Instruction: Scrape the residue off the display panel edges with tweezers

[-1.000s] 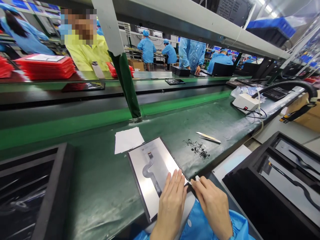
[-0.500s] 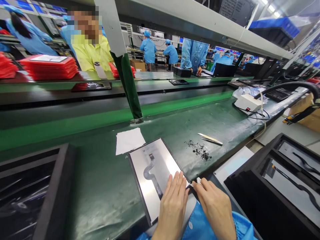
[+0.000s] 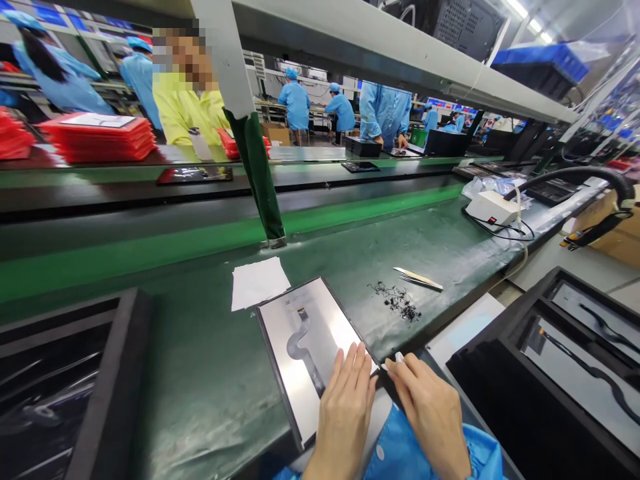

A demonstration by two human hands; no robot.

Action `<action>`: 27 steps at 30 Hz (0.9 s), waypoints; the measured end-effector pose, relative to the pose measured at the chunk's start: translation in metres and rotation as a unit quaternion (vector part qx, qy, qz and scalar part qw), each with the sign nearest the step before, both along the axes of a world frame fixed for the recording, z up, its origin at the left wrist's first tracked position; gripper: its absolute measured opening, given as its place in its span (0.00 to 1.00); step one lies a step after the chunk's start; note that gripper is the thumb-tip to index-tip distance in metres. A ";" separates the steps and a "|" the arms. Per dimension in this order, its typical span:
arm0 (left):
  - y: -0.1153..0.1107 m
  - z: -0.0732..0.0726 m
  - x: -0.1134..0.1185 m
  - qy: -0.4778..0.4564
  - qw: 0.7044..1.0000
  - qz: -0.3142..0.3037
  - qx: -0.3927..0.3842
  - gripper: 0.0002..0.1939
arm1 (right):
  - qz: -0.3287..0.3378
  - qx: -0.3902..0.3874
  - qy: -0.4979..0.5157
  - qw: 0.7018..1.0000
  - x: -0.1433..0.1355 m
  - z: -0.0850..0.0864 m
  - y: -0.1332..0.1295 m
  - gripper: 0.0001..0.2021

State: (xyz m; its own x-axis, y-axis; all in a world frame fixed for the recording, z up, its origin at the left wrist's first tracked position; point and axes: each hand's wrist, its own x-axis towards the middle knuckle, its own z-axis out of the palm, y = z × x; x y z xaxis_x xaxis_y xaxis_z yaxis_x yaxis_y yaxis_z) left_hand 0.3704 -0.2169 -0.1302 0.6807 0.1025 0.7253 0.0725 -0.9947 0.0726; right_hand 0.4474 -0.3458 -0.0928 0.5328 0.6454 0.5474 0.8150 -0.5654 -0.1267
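Fingers of the left hand lie almost straight and close together, flat on top of a gray screen, gripping nothing. Beside that screen's right corner, the right hand has its thumb and fingers pinched together on a small white thing; I can't tell what it is. The gray screen sits at the near edge of the green worktop, and a curvy strip lies on it.

Off the worktop's near right edge stands a black box. Inside, each in its own space, are two pale screens with dark, wavy bands. A second box is at the worktop's left side, with something dark and shiny inside.
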 end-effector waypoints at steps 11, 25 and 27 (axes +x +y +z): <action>0.000 0.003 0.001 -0.010 1.000 -0.002 0.003 0.16 | 0.014 -0.044 -0.031 0.998 0.001 0.002 -0.001 0.25; 0.000 0.004 0.000 -0.009 1.000 0.003 0.002 0.16 | 0.005 -0.046 -0.037 0.998 -0.001 0.000 0.002 0.25; 0.000 0.004 0.000 -0.007 1.000 0.002 0.001 0.16 | 0.006 -0.048 -0.043 0.998 -0.001 0.000 0.002 0.25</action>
